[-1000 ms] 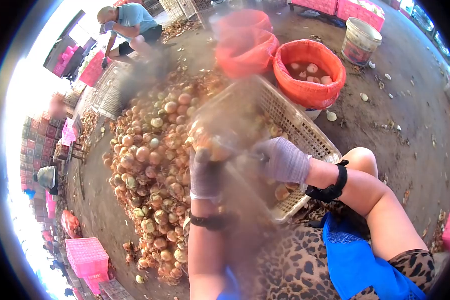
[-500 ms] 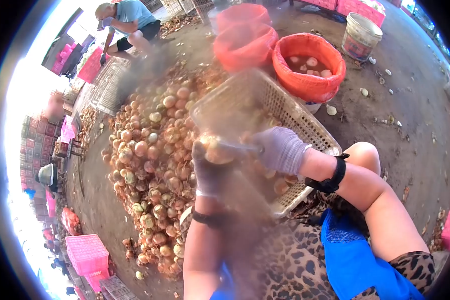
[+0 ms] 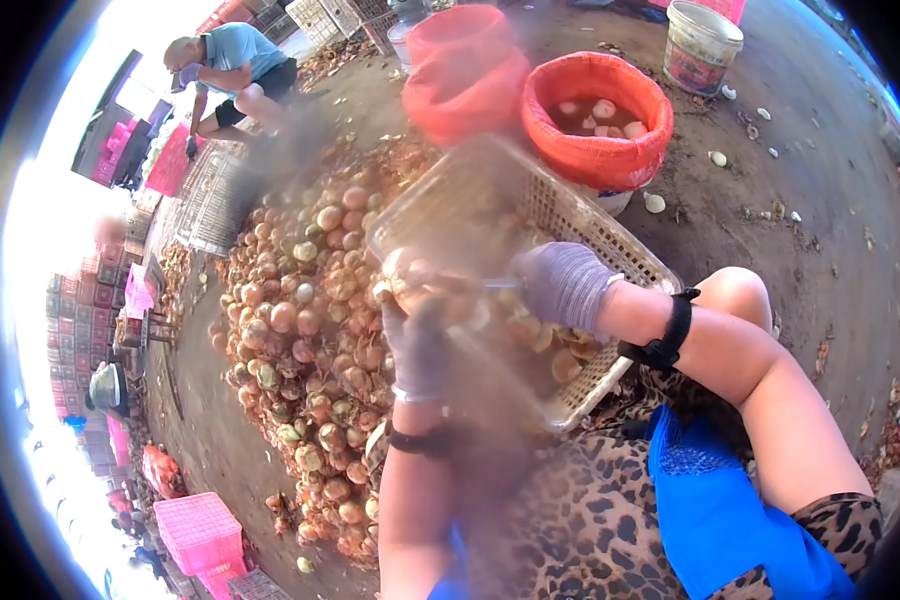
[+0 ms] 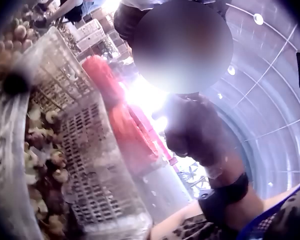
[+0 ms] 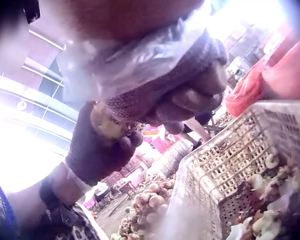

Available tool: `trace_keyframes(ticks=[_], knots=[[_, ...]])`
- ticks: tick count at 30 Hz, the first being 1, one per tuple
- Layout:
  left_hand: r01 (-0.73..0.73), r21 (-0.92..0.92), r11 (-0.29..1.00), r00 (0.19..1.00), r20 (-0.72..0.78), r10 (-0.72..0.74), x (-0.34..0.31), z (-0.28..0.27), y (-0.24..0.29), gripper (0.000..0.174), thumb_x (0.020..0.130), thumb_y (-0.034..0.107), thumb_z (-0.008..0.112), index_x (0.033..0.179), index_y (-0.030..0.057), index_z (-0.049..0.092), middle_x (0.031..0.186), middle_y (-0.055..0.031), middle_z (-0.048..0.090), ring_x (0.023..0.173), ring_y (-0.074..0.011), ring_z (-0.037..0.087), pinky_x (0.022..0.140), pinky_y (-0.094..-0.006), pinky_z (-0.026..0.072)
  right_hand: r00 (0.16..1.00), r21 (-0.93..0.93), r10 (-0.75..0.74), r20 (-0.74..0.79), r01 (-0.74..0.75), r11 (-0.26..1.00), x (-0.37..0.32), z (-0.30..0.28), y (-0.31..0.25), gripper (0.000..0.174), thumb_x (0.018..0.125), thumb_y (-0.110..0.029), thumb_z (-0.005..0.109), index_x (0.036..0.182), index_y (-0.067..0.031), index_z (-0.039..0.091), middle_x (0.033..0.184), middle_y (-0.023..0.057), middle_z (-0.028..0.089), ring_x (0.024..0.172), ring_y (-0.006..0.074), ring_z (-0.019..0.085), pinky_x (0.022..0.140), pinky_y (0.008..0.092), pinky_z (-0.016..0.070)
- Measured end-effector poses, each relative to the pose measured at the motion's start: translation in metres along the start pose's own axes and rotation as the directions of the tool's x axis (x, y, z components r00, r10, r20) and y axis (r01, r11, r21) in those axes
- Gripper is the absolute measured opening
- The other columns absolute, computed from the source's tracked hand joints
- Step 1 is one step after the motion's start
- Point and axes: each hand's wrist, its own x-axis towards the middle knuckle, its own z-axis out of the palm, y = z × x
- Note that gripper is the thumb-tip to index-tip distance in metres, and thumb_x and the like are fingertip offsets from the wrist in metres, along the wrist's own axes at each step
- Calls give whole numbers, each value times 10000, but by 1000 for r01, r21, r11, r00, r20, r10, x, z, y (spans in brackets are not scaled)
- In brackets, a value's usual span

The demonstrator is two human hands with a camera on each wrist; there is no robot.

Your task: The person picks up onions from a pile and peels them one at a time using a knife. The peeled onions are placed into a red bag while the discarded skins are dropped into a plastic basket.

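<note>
Over a white plastic crate, my gloved left hand holds an onion upright at its fingertips. My gloved right hand grips a knife, its fingers curled round the handle. The thin blade points left to the onion, blurred near its tip. In the right wrist view the onion shows pale between the left hand and the right hand. Peels and onion pieces lie inside the crate.
A large heap of unpeeled onions covers the ground at the left. Beyond the crate stand a red-lined bucket with pale onions in liquid, more red bags and a white bucket. Another person crouches at the far left.
The head view has shifted slightly, so the buckets sit further left and higher. The hands have moved a little apart, with more of the blade showing. Both keep their hold.
</note>
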Motion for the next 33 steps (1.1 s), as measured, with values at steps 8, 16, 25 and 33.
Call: trace_keyframes(ticks=[8,16,25,33], knots=[[-66,-5,998,997,-48,66,-3,18,7,700,762,431,729,1248,-15,493,1075,-105,602,921,-203,625,795,-345,546,961,376,-276,-27,266,888,4,72,5,171,817,-256,657,818,-91,703,774,107,689,685,285,666,633,386,527],[51,-253,966,932,359,45,3,16,9,635,856,453,661,1291,26,484,1162,-119,591,961,-201,599,838,-334,504,904,380,-428,15,391,838,-14,21,16,144,781,-219,679,856,-98,702,789,93,682,688,270,655,620,362,524],[322,-204,925,892,394,-224,-1,14,-19,565,937,446,545,1274,-5,496,1134,-81,586,999,-178,584,881,-293,480,898,630,25,-439,288,721,-21,-9,5,196,839,-185,634,922,-13,675,819,165,681,754,282,678,674,374,534],[518,-381,765,837,412,-361,-2,21,-19,876,770,632,625,1353,8,427,1246,-153,542,1094,-285,573,944,-398,494,980,997,192,46,-34,-64,-21,-29,11,169,835,-167,671,847,1,687,716,27,647,607,117,588,564,292,484]])
